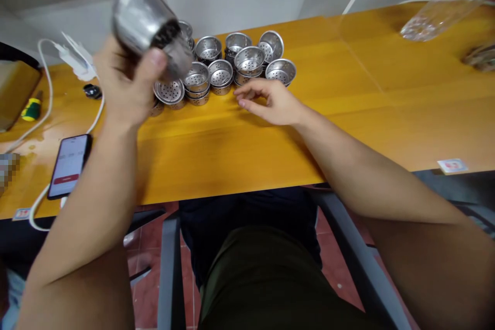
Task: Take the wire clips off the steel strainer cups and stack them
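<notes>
My left hand point(127, 75) is raised above the table, its fingers wrapped round a shiny metal cup point(141, 15). The cup is tilted, and its dark lower end and a greyish part beneath are smeared by motion. Behind and below it stand several small perforated metal cups point(220, 72), some stacked in one another and most with their mouths upward. One of them point(271, 45) leans at the back right of the group. At the front edge of the group is my right hand point(266, 100), fingers loosely curved and apart from the thumb, with nothing visible in it.
To the left lie a phone point(69, 165) with its screen lit, white cables, a power strip point(79, 64) and a yellow-green screwdriver point(33, 107). A clear plastic bottle point(429, 23) lies at the far right. A white partition point(240, 0) stands behind the wooden table point(216, 157).
</notes>
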A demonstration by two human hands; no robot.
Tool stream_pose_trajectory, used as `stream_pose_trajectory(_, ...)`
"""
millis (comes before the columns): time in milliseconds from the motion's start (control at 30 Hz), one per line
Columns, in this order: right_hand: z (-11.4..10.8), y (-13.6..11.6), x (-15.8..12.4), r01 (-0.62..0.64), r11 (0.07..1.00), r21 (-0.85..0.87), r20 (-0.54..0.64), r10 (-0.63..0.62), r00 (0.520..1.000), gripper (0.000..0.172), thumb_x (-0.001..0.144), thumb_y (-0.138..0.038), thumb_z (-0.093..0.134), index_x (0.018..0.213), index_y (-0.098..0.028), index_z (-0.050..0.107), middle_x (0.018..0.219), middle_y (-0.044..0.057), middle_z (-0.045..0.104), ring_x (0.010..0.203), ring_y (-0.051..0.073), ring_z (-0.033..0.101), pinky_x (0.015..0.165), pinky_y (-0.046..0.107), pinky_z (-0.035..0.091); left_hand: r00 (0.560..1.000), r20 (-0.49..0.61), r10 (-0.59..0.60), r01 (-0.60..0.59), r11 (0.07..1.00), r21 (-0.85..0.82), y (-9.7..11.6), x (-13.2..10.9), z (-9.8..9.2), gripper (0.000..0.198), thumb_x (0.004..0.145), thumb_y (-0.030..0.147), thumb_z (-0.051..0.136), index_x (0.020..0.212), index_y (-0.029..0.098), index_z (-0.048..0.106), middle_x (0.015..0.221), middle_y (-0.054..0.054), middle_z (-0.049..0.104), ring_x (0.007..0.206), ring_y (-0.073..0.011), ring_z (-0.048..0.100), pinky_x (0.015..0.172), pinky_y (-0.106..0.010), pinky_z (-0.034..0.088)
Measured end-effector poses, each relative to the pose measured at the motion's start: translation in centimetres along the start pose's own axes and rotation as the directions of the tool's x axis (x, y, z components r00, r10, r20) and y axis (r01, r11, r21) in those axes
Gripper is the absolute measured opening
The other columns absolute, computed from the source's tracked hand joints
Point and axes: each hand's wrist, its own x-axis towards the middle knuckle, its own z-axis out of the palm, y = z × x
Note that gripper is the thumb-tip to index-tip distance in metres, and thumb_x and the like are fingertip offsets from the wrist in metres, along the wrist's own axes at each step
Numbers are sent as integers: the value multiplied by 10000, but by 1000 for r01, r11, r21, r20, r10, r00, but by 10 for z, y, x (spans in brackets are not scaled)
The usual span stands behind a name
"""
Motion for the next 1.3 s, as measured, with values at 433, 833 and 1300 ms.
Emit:
stream_pose_trajectory(433, 23, -3, 3, 2, 993, 119, 38, -6, 999, 1173, 946, -934, 951, 1852, -280, 598, 1654, 170, 741, 1323, 420, 819, 1143, 573, 743, 882, 451, -135, 67, 984, 164, 31, -92, 95, 733, 1068, 997, 708, 1327, 318, 811, 1439, -133, 846, 1348, -379, 854, 1102, -622, 801)
stream_pose_trajectory(833, 11, -1, 2, 58, 998, -24, 68, -56, 996, 972, 897, -665, 1041, 1701, -267, 665, 1670, 180, 705, 1554, 472, 702, 1358, 620, 624, 937, 325, -130, 74, 981, 177, 3, -91, 76, 1208, 801, 935, 1056, 1690, 413, 424, 1662, -157, 704, 1596, -442, 773, 1271, -646, 728)
stream_pose_trajectory(1300, -25, -7, -2, 53, 968, -244, -106, -81, 991, 682, 1057, -841, 921, 1556, -385, 830, 1610, 130, 731, 1718, 528, 514, 1498, 746, 454, 954, 295, -50, -38, 957, 288, -4, -85, 68, 977, 776, 722, 1141, 1535, 360, 645, 1532, -115, 733, 1512, -470, 741, 1411, -818, 579)
